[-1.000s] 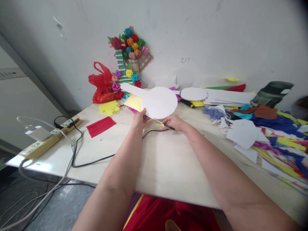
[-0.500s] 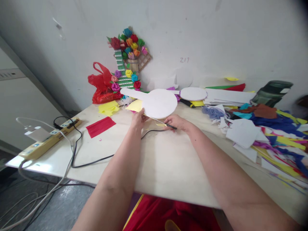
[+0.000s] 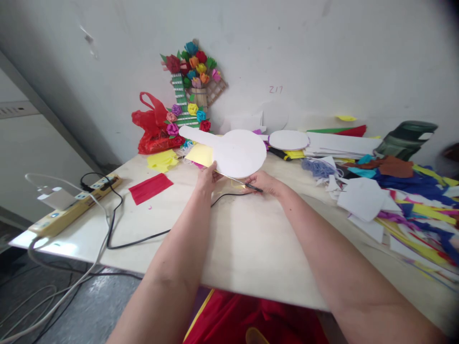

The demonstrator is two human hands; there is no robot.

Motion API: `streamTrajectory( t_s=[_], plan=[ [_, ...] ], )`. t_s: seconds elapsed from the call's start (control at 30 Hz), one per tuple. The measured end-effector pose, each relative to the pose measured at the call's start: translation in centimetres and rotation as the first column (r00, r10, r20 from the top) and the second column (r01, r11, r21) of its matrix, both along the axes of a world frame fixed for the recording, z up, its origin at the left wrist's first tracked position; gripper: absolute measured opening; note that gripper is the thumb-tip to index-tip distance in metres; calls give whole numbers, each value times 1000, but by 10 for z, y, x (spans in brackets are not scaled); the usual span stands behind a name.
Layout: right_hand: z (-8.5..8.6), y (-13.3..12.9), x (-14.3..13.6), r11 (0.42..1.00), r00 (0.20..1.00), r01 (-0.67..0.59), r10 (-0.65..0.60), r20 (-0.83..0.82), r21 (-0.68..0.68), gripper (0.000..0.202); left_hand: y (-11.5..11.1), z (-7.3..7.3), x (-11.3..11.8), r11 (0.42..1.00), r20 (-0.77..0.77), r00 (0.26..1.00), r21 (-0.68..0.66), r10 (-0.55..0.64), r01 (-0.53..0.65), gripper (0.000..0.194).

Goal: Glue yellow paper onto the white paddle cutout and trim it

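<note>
A white paddle-shaped cutout [image 3: 241, 154], round with a long handle pointing left, is held above the table. My left hand [image 3: 210, 177] pinches its lower left edge, where yellow paper [image 3: 200, 155] shows beneath the white. In my right hand [image 3: 261, 182] is a thin dark-handled tool [image 3: 254, 188], its metal part reaching left along the cutout's lower edge. Whether it is scissors is unclear. A thin yellow strip [image 3: 237, 183] hangs between the hands. Behind stands a second white oval cutout [image 3: 289, 139].
A power strip [image 3: 77, 208] with cables lies left, near red paper [image 3: 151, 188] and yellow paper [image 3: 162, 161]. Paper flowers [image 3: 193, 112] and a red bag [image 3: 154, 125] stand behind. Coloured scraps [image 3: 412, 205] and a dark green container [image 3: 407, 138] are at right.
The cutout has tilted slightly, its round part showing a little larger. The yellow strip below it has shifted slightly. Both hands remain almost in place.
</note>
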State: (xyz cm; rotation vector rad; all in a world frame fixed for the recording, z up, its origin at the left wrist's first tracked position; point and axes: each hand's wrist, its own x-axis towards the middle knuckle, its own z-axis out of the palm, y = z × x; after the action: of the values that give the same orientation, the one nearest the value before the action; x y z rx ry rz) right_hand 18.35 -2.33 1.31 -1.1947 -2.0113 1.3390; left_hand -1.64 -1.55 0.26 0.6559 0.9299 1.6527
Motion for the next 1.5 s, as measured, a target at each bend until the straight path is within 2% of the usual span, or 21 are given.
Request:
streamTrajectory(
  t_s=[0.5, 0.77, 0.93, 1.13, 1.5],
  plan=[
    [0, 1, 0, 999, 1000, 2, -2, -2, 34, 36, 3, -2, -2, 1000, 4, 1000, -12, -4, 4, 19],
    [-2, -2, -2, 999, 998, 13, -15, -54, -32, 35, 1, 1, -2, 1000, -6, 1000, 0, 10, -10, 23],
    [2, -8, -5, 997, 996, 43, -48, -74, -63, 40, 0, 1, -3, 1000, -10, 1000, 17, 7, -7, 22],
    [9, -15, -7, 998, 995, 53, -56, -80, -35, 58, 1, 0, -4, 1000, 15, 1000, 17, 21, -21, 17],
    [13, -18, -8, 1000, 993, 18, -18, -114, -2, 55, 1, 0, -3, 999, 32, 999, 42, -5, 4, 21]
  ],
)
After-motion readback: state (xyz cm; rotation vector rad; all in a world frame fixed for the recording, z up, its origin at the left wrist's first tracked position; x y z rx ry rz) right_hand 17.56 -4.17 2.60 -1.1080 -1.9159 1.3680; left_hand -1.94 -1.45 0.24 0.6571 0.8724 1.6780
